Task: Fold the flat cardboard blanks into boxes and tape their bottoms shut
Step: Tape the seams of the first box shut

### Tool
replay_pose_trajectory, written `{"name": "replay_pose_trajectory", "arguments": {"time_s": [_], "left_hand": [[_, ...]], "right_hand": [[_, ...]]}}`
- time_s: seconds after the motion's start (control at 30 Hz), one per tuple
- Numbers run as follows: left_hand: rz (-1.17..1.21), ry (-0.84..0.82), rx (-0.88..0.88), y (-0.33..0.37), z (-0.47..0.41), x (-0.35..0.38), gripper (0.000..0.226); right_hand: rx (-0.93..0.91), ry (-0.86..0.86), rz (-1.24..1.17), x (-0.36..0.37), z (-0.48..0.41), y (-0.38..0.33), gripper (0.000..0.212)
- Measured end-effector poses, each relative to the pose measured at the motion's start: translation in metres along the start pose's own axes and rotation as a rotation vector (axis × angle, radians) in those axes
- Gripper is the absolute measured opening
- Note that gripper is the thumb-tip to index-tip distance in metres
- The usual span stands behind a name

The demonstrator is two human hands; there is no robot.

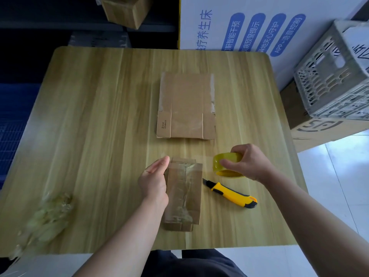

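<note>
A small folded cardboard box (184, 193) stands near the front of the wooden table (89, 120), its upward face covered with clear tape. My left hand (154, 180) lies flat against the box's left side, fingers straight. My right hand (246, 161) grips a yellowish roll of tape (227, 164) just right of the box. A stack of flat cardboard blanks (186, 105) lies further back at the table's middle.
A yellow-and-black utility knife (231, 193) lies right of the box. A crumpled wad of used tape (48, 214) sits at the front left. Beyond the table are a large white printed carton (259, 23), a grey plastic crate (331, 76) and a brown box (125, 11).
</note>
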State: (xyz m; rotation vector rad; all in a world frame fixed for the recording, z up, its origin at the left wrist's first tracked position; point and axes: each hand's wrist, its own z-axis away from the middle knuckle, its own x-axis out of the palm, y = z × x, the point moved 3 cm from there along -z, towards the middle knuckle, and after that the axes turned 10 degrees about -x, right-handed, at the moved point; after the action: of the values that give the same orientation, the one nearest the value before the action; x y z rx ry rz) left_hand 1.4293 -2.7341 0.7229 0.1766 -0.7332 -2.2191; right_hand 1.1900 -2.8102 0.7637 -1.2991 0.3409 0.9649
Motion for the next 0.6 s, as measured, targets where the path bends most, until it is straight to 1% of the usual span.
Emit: {"name": "replay_pose_trajectory", "arguments": {"time_s": [0.13,0.33,0.43,0.6], "left_hand": [[-0.009,-0.004,0.005,-0.004,-0.005,-0.004,0.014],[-0.016,0.030,-0.011,-0.008,-0.010,-0.005,0.014],[-0.058,0.058,-0.001,-0.009,-0.011,-0.005,0.017],[-0.153,0.120,0.065,-0.009,-0.013,-0.007,0.013]], "right_hand": [[0.001,-0.009,0.005,0.001,0.001,0.002,0.040],[0.022,-0.031,0.076,0.009,0.000,0.000,0.040],[0.043,-0.033,0.096,0.012,-0.001,0.001,0.038],[0.058,-0.050,0.108,0.022,-0.001,0.004,0.038]]}}
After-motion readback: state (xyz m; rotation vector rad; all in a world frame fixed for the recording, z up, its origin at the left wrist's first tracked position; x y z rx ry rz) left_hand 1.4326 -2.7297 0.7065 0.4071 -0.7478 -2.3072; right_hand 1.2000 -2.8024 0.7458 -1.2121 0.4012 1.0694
